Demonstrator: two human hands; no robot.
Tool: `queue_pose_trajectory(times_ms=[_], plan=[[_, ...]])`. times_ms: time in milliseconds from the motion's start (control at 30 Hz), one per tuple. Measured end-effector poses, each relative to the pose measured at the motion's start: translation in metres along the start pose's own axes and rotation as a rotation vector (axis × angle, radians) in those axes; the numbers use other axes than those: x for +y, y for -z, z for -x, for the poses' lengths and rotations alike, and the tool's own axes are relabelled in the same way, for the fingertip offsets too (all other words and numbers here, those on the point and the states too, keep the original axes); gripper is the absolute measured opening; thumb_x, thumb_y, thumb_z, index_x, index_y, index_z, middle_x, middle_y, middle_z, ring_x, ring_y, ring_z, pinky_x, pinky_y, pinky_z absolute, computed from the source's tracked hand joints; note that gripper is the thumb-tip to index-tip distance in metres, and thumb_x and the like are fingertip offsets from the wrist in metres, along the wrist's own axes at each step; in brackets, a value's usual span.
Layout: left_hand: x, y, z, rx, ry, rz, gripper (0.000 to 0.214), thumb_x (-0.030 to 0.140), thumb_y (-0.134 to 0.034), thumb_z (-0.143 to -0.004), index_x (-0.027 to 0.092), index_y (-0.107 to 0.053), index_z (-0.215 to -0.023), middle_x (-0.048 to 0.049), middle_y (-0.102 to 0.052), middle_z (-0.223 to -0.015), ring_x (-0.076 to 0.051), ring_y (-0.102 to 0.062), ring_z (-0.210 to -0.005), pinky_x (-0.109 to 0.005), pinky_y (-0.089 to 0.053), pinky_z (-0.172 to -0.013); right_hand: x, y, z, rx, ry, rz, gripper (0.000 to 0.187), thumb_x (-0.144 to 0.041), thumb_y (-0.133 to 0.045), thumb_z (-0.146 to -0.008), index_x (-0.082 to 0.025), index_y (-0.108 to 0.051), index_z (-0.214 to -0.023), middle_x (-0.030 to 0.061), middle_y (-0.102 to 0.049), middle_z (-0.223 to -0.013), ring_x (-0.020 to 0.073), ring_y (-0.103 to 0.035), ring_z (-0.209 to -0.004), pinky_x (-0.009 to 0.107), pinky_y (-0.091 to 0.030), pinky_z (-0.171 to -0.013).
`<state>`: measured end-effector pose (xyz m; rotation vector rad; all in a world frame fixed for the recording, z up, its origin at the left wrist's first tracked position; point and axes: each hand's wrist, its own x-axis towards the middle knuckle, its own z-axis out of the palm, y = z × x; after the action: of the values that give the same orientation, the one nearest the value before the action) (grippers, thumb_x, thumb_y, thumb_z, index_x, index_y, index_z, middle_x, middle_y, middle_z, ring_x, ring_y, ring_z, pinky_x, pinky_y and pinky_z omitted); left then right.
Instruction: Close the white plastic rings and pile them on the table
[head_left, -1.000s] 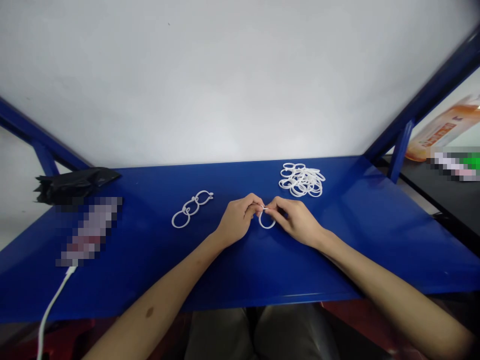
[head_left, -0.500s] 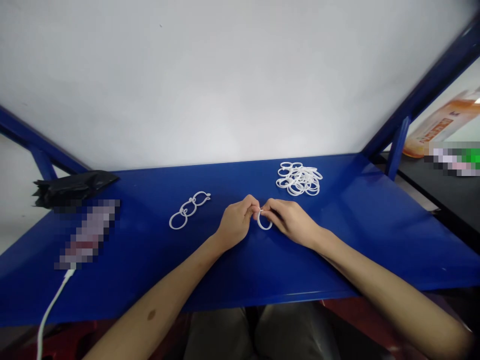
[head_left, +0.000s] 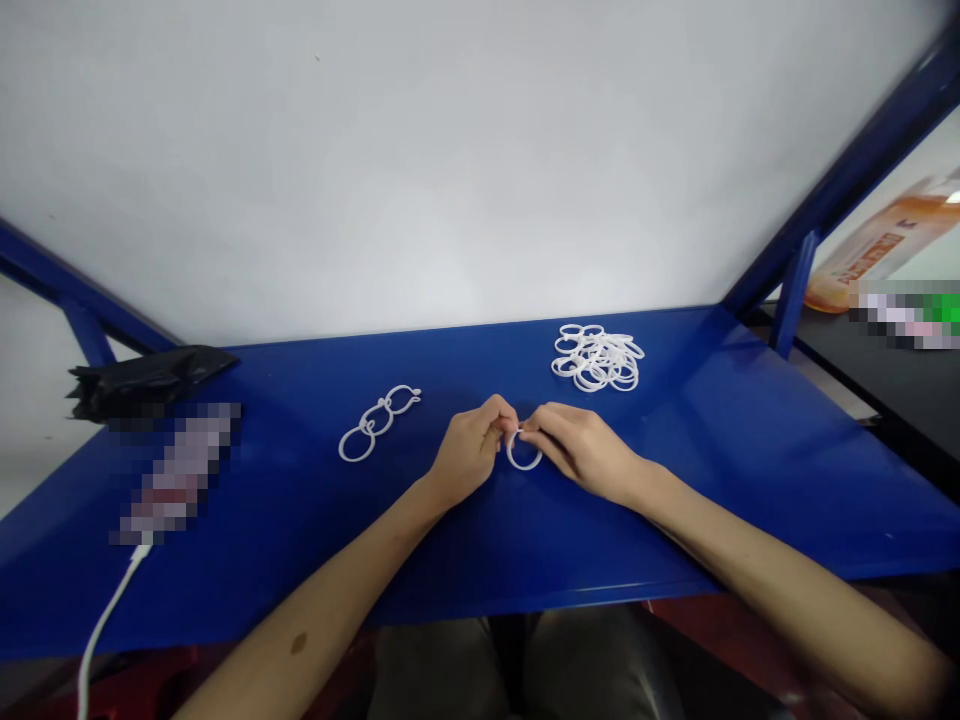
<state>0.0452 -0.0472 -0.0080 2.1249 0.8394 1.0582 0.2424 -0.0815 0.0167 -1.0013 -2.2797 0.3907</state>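
Note:
A white plastic ring (head_left: 524,467) is pinched between my two hands, low over the blue table. My left hand (head_left: 474,440) grips its upper left side, fingers curled. From the other side, my right hand (head_left: 581,440) pinches the top right of the same ring. My fingertips hide the ring's upper part. To the left lies a short chain of three linked white rings (head_left: 357,458), the farthest one with an open clasp. Beyond my right hand sits a heap of several similar white rings (head_left: 600,358).
On the left of the blue table (head_left: 480,560) lie a black plastic bag (head_left: 150,380) and a blurred-out flat item (head_left: 184,470) with a white cable (head_left: 109,610). A pale wall panel rises behind. An orange-labelled bottle (head_left: 870,250) is on a dark surface at right.
The ring has shifted slightly left and nearer to me, and more of its round shows. My right hand has dipped a little with it. The chain and heap stay put.

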Motion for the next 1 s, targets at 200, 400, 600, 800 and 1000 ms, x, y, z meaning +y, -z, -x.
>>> queue_pose_trajectory(times_ms=[200,400,600,800,1000], plan=[[-0.006,0.005,-0.015,0.073,0.163,0.050,0.036,0.048,-0.041,-0.103,0.021,-0.055,-0.084,0.0055,-0.056,-0.058,-0.010,-0.053,-0.051,-0.022,-0.041,-0.057,0.004,-0.003,-0.005,0.149,-0.083,0.047,0.024,-0.032,-0.046,-0.104,-0.019,-0.060,-0.117,0.0093,-0.067,-0.107,0.0191,-0.066,-0.090,0.035,-0.055,-0.080],[-0.012,0.012,-0.020,0.096,0.241,0.149,0.039,0.055,-0.041,-0.101,0.022,-0.054,-0.086,0.0028,-0.059,-0.066,-0.012,-0.055,-0.056,-0.025,-0.044,-0.061,0.007,0.003,-0.006,0.083,0.103,0.129,0.022,-0.030,-0.048,-0.103,-0.021,-0.065,-0.113,0.0106,-0.062,-0.123,0.0212,-0.062,-0.107,0.039,-0.056,-0.090],[-0.012,0.031,-0.021,0.165,0.224,-0.609,0.028,0.041,-0.047,-0.099,0.020,-0.061,-0.113,-0.0109,-0.068,-0.106,-0.028,-0.059,-0.099,-0.041,-0.046,-0.087,0.033,0.014,-0.010,0.227,0.004,0.354,0.024,-0.025,-0.046,-0.103,-0.020,-0.070,-0.104,0.0099,-0.069,-0.106,0.0237,-0.056,-0.095,0.041,-0.052,-0.084],[-0.023,0.059,-0.011,0.070,0.371,-1.218,0.036,0.042,-0.052,-0.094,0.011,-0.064,-0.108,-0.0236,-0.065,-0.103,-0.041,-0.054,-0.104,-0.052,-0.041,-0.084,0.084,0.032,-0.007,0.278,-0.149,0.594,0.030,-0.017,-0.047,-0.099,-0.022,-0.074,-0.109,0.0107,-0.070,-0.111,0.0308,-0.047,-0.106,0.046,-0.050,-0.084],[-0.030,0.057,-0.011,-0.047,0.262,-1.143,0.023,0.027,-0.048,-0.096,0.017,-0.064,-0.107,-0.0167,-0.068,-0.103,-0.035,-0.055,-0.102,-0.048,-0.038,-0.086,0.091,0.032,-0.004,0.252,-0.159,0.657,0.032,-0.019,-0.045,-0.099,-0.020,-0.074,-0.111,0.0140,-0.070,-0.109,0.0334,-0.047,-0.107,0.048,-0.051,-0.081]])
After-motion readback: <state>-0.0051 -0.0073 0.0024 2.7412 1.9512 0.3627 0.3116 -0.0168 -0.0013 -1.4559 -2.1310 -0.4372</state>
